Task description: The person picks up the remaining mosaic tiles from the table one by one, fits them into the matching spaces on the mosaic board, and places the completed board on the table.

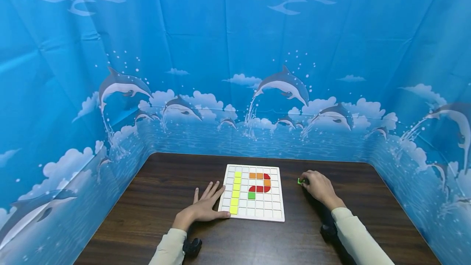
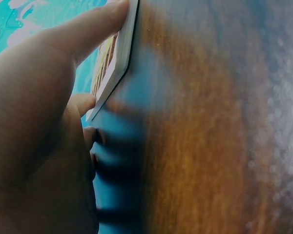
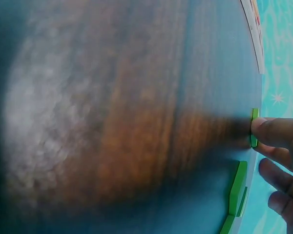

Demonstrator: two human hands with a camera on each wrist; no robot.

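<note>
A white gridded board (image 1: 265,212) lies flat on the table. My left hand (image 1: 204,207) is spread along its left side, fingers straight, with the thumb on the near left corner. Yellow square tiles (image 1: 235,193) form a column on the board. Right of it, orange tiles (image 1: 255,176) and red rounded tiles (image 1: 257,189) make a hooked shape, with a green square tile (image 1: 252,195) below. Right of the board, my right hand (image 1: 319,186) pinches a green tile (image 3: 254,114) between thumb and finger. More green tiles (image 3: 238,187) lie beneath that hand in the right wrist view.
The dark wooden table (image 1: 250,244) extends around the board on every side. A blue dolphin-print curtain (image 1: 206,60) encloses its back and both sides. A dark wrist device (image 1: 192,247) sits at the left wrist, and another (image 1: 327,231) at the right.
</note>
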